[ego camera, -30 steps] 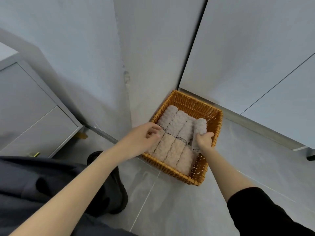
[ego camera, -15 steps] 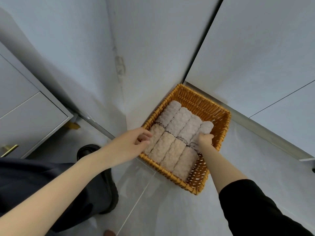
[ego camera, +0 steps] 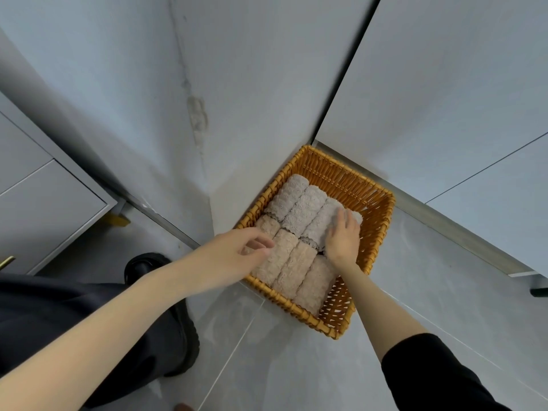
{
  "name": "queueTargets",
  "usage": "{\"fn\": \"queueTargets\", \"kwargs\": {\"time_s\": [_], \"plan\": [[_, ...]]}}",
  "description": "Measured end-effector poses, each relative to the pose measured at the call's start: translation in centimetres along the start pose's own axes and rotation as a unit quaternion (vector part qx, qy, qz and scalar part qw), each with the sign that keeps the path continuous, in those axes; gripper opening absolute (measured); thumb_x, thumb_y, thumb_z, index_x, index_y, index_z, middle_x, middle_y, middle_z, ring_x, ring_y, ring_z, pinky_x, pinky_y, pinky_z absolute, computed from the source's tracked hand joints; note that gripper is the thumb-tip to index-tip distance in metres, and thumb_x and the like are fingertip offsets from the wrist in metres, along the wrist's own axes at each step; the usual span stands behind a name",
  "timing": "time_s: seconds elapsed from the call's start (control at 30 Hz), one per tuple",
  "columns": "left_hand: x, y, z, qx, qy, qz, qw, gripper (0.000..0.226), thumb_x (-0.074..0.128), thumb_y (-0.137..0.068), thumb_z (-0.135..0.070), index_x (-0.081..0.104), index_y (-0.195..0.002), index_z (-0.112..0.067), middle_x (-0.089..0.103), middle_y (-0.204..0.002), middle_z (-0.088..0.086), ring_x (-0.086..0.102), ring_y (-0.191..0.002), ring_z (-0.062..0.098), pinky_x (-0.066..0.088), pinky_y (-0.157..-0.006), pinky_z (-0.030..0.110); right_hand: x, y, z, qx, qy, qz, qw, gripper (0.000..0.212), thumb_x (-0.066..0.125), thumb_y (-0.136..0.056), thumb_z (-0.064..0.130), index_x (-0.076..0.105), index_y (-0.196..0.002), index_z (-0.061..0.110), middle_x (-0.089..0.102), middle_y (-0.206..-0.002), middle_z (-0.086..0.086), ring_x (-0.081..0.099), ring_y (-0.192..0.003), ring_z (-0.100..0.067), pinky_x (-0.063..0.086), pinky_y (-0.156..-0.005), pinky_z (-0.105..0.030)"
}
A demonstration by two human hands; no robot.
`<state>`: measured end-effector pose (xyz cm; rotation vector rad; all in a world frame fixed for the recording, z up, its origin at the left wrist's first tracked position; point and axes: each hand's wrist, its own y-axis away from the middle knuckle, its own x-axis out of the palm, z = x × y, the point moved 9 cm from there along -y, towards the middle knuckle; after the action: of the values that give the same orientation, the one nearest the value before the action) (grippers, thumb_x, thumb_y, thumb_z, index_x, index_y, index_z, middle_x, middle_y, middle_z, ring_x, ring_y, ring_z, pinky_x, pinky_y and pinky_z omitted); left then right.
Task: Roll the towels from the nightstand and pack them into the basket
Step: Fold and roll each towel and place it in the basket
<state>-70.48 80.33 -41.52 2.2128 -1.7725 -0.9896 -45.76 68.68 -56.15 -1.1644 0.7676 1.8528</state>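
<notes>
Home bedroom corner: grey nightstand [ego camera: 44,209], pale wardrobe doors [ego camera: 444,84], tiled floor [ego camera: 267,366].

**One basket, eight towel rolls**

One wicker basket [ego camera: 376,232] stands on the floor [ego camera: 415,292]. It holds eight rolled towels [ego camera: 296,268], laid in two rows of four. The far row has four greyish rolls [ego camera: 308,207], three in plain sight and a fourth roll [ego camera: 357,217] mostly under the right hand [ego camera: 342,241]. The near row has four beige rolls [ego camera: 314,283], one of them partly behind the left hand [ego camera: 237,253]. Two hands show, along with one black sleeve [ego camera: 430,375], one dark shoe [ego camera: 148,262], and one nightstand [ego camera: 44,203] with one brass handle [ego camera: 6,262].
</notes>
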Motion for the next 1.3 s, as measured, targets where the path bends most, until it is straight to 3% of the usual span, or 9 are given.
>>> {"fn": "queueTargets", "kwargs": {"time_s": [0.07, 0.17, 0.47, 0.6, 0.73, 0.87, 1.0, 1.1, 1.3], "plan": [[-0.1, 0.1, 0.3, -0.003, 0.001, -0.001, 1.0, 0.016, 0.046, -0.097, -0.036, 0.055, -0.11, -0.04, 0.054, -0.108, -0.024, 0.053, -0.098, -0.005, 0.043, -0.085, 0.016, 2.1, 0.5, 1.2, -0.049, 0.052, 0.074, 0.995, 0.055, 0.023, -0.104, 0.038, 0.009, -0.154, 0.022, 0.001, -0.161, -0.007, -0.002, -0.147, -0.029, 0.003, -0.118, -0.047], [-0.3, 0.1, 0.6, -0.004, -0.002, 0.001, 1.0, 0.017, 0.046, -0.098, -0.034, 0.054, -0.112, -0.039, 0.055, -0.111, -0.02, 0.052, -0.1, -0.006, 0.041, -0.089, 0.016, 5.4, 1.2, 0.4, -0.016, 0.068, 0.175, 0.982, 0.056, 0.012, -0.101, 0.052, -0.005, -0.152, 0.038, -0.022, -0.158, -0.001, -0.023, -0.144, -0.028, -0.012, -0.116, -0.05], [-0.7, 0.2, 0.5, 0.002, 0.0, -0.005, 1.0, 0.019, 0.045, -0.098, -0.035, 0.054, -0.115, -0.036, 0.054, -0.11, -0.021, 0.05, -0.096, -0.009, 0.036, -0.072, 0.007, 7.3, 2.0, -0.8, 0.056, 0.133, 0.303, 0.942, 0.056, 0.007, -0.1, 0.053, -0.019, -0.148, 0.04, -0.04, -0.15, 0.001, -0.034, -0.139, -0.026, -0.017, -0.112, -0.052], [-1.2, 0.7, 0.4, 0.008, 0.009, -0.017, 1.0, 0.021, 0.045, -0.098, -0.035, 0.055, -0.116, -0.035, 0.055, -0.113, -0.018, 0.051, -0.1, -0.006, 0.038, -0.077, 0.009, 5.3, 1.9, 0.6, 0.046, 0.097, 0.265, 0.958, 0.056, 0.016, -0.102, 0.047, -0.005, -0.153, 0.034, -0.022, -0.158, -0.003, -0.021, -0.145, -0.03, -0.008, -0.116, -0.054], [-1.7, 1.5, -0.3, 0.019, 0.02, -0.035, 0.999, 0.023, 0.045, -0.098, -0.033, 0.055, -0.119, -0.032, 0.055, -0.112, -0.017, 0.052, -0.093, -0.006, 0.039, -0.069, 0.008, 0.5, 2.8, 3.3, -0.012, 0.024, 0.122, 0.992, 0.049, 0.035, -0.101, 0.033, 0.029, -0.148, 0.019, 0.028, -0.155, -0.009, 0.02, -0.142, -0.033, 0.021, -0.115, -0.048], [-2.8, 3.2, -1.3, 0.031, 0.044, -0.067, 0.996, 0.02, 0.045, -0.099, -0.031, 0.055, -0.115, -0.035, 0.055, -0.11, -0.018, 0.06, -0.085, 0.002, 0.043, -0.058, 0.004, -3.3, 6.3, 6.9, -0.062, -0.07, 0.097, 0.991, 0.036, 0.043, -0.1, 0.027, 0.047, -0.135, 0.017, 0.058, -0.13, -0.003, 0.057, -0.111, -0.016, 0.05, -0.087, -0.034], [-4.7, 5.7, -2.9, 0.056, 0.058, -0.103, 0.991, 0.015, 0.047, -0.098, -0.031, 0.055, -0.108, -0.038, 0.06, -0.112, -0.016, 0.061, -0.094, 0.008, 0.044, -0.067, 0.011, -7.4, 10.4, 11.4, -0.112, -0.132, 0.118, 0.978, 0.027, 0.045, -0.1, 0.03, 0.055, -0.124, 0.025, 0.065, -0.107, 0.009, 0.061, -0.08, -0.001, 0.048, -0.063, -0.017], [-6.9, 8.4, -4.2, 0.085, 0.06, -0.143, 0.984, 0.015, 0.048, -0.097, -0.028, 0.055, -0.109, -0.034, 0.063, -0.114, -0.011, 0.057, -0.106, 0.007, 0.04, -0.082, 0.017, -10.7, 14.0, 16.1, -0.158, -0.184, 0.148, 0.959, 0.022, 0.047, -0.099, 0.03, 0.057, -0.118, 0.034, 0.067, -0.102, 0.015, 0.061, -0.086, 0.001, 0.048, -0.071, -0.017], [-12.8, 16.2, -4.6, 0.131, 0.084, -0.241, 0.958, 0.02, 0.049, -0.097, -0.024, 0.058, -0.115, -0.028, 0.066, -0.108, -0.011, 0.061, -0.092, 0.0, 0.045, -0.074, 0.008, -15.4, 20.4, 25.4, -0.259, -0.225, 0.197, 0.918, 0.023, 0.048, -0.097, 0.025, 0.061, -0.115, 0.031, 0.069, -0.098, 0.017, 0.063, -0.092, -0.006, 0.053, -0.083, -0.033]]}}
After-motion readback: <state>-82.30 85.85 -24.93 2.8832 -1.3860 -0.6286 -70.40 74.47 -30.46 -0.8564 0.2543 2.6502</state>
